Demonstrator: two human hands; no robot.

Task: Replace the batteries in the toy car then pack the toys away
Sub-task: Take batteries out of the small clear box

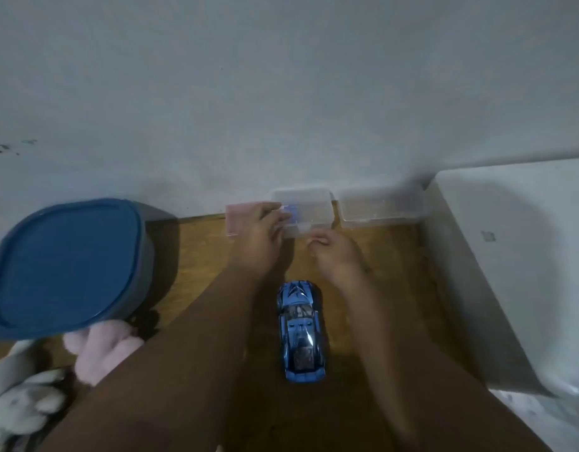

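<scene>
A shiny blue toy car (300, 331) stands upright on the wooden floor between my forearms, nose pointing away from me. Against the wall sits a small clear plastic box (309, 207) with something blue inside. My left hand (260, 228) rests on the box's left side, its fingers on the lid. My right hand (335, 252) is at the box's front edge, fingertips pinched near the latch. What my right fingers grip is too blurred to tell.
A second clear box (382, 207) lies to the right by the wall. A pink flat item (237, 220) sits left of the boxes. A large blue-lidded tub (68, 265) stands at left, with plush toys (99, 350) below it. A white block (516, 262) borders the right.
</scene>
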